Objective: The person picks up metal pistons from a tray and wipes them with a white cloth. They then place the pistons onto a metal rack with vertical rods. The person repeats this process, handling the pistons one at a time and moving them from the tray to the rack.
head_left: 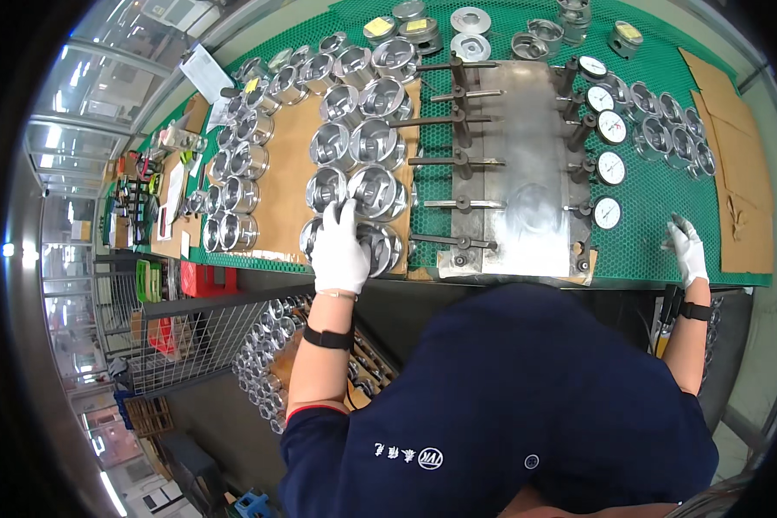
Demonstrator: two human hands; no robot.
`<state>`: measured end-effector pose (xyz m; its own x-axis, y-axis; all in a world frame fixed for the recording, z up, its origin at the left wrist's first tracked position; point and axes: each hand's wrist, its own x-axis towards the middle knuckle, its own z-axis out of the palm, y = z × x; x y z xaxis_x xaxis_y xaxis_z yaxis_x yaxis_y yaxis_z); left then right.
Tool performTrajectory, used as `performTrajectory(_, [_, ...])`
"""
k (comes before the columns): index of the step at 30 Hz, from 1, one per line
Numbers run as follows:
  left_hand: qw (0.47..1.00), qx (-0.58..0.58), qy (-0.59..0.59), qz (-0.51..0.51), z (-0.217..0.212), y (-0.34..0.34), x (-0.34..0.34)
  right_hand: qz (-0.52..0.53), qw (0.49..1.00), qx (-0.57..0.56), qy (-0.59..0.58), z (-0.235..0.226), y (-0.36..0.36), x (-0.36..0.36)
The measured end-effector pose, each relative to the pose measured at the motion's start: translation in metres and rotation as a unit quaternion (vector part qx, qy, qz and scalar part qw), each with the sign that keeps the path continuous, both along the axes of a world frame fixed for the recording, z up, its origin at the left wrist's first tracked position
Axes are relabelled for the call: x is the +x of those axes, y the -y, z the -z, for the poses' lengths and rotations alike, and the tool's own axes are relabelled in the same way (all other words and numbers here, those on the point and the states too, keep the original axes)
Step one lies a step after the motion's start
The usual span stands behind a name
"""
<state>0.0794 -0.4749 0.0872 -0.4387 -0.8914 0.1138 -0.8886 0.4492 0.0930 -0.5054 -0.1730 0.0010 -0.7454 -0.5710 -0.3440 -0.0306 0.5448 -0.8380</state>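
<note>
1. At your far left, a red bin [209, 280] and a wire mesh rack [200, 328] sit below the bench edge; lower down, beside your left forearm, more metal pistons [266, 358] are packed together.
2. On the bench, the left-hand group of pistons [238, 231] stands along the left side of a brown cardboard sheet [283, 186].
3. A double column of larger pistons [374, 141] runs along the sheet's right side, up to the near edge of the bench.
4. Your left hand [340, 252], white-gloved, is over the nearest pair of pistons [383, 247] in that column — fingers pointing away from you, partly covering both. Whether it grips one or only rests there, you cannot tell from this view.
5. In the middle, a shiny metal plate [531, 160] lies between rows of dark posts, with thin rods [466, 205] reaching in from its left.
6. Five round dials [608, 213] line the plate's right side.
7. Farther right, a cluster of smaller-looking pistons [680, 142] stands on the green mat [639, 246].
8. Your right hand [687, 252], also gloved, is above the mat near the front edge — fingers loosely apart, nothing seen in them.
9. At the far right lies folded cardboard [741, 173].
</note>
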Motion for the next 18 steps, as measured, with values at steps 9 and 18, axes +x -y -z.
performTrajectory(9, [0.913, -0.124, -0.362, 0.14, -0.014, -0.051, -0.004, -0.251, 0.958, -0.111, -0.081, -0.127, 0.104, 0.133])
performTrajectory(18, [0.702, 0.158, -0.621, 0.312, -0.041, -0.075, -0.148, -0.54, 0.779, -0.318, -0.007, -0.122, 0.142, 0.245])
